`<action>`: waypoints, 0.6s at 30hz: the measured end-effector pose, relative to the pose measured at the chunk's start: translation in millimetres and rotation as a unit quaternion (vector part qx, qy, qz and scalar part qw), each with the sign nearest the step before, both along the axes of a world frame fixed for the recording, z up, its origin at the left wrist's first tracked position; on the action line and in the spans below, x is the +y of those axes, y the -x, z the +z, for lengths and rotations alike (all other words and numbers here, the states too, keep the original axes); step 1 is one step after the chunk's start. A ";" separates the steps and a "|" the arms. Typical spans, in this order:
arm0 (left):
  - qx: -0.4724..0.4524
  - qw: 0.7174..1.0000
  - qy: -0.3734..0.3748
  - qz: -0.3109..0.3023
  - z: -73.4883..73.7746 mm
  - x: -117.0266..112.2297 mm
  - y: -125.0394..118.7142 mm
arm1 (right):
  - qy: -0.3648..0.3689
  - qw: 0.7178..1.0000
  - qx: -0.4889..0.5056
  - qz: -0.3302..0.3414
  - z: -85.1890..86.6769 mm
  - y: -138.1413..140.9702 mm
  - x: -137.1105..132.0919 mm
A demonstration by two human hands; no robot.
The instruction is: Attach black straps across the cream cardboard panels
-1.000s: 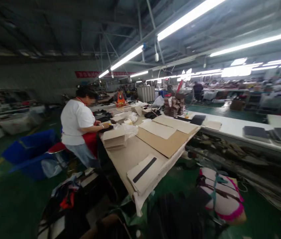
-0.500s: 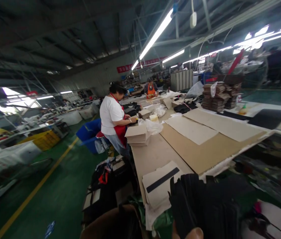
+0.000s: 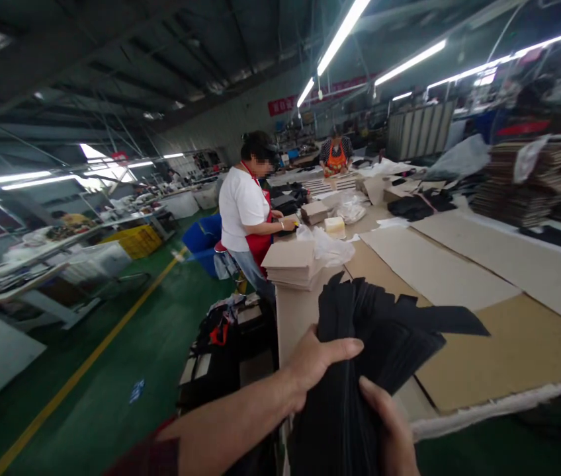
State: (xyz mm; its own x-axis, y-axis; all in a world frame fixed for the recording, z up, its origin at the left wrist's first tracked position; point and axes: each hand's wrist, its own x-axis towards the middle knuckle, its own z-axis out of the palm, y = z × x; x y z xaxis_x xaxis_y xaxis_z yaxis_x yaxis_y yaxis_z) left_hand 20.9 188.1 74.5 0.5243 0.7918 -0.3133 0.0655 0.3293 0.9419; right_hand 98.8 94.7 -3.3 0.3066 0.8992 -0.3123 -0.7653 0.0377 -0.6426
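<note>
A thick bundle of black fabric strips [image 3: 384, 337] is held up over the near edge of the worktable. My left hand [image 3: 313, 363] wraps it from the left, the thumb lying across the front. From below right, my right hand [image 3: 389, 426] grips the same bundle, with its thumb against the strips. The upper ends fan out unevenly, and one strip sticks out to the right. The fingers behind the bundle are hidden.
Large beige sheets [image 3: 439, 264] lie on the worktable [image 3: 293, 324]. A stack of cardboard pieces [image 3: 290, 264] stands at its left edge, near a person in a white shirt [image 3: 243, 205]. Another person in an orange apron [image 3: 336, 157] is farther back. Dark bundles [image 3: 255, 360] are beside the table.
The black strips have come up and left into fuller view, now over the table. Both my hands show on them, where only fingertips showed at the bottom edge. The camera view has shifted.
</note>
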 end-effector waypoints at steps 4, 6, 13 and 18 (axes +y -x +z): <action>0.049 0.996 -0.017 -0.076 29.3 88.1 1.1 | -0.015 0.993 0.005 -0.115 13.7 17.7 86.2; 0.066 0.992 -0.015 -0.109 37.1 128.6 0.0 | -0.014 0.987 0.000 -0.157 12.7 24.1 124.1; 0.223 0.940 -0.156 -0.206 -11.6 258.8 -22.8 | -0.001 0.987 -0.096 -0.130 -51.2 27.8 240.1; 0.418 0.811 -0.366 -0.186 -115.8 317.1 -32.3 | 0.018 0.930 -0.368 0.023 -120.5 5.2 293.4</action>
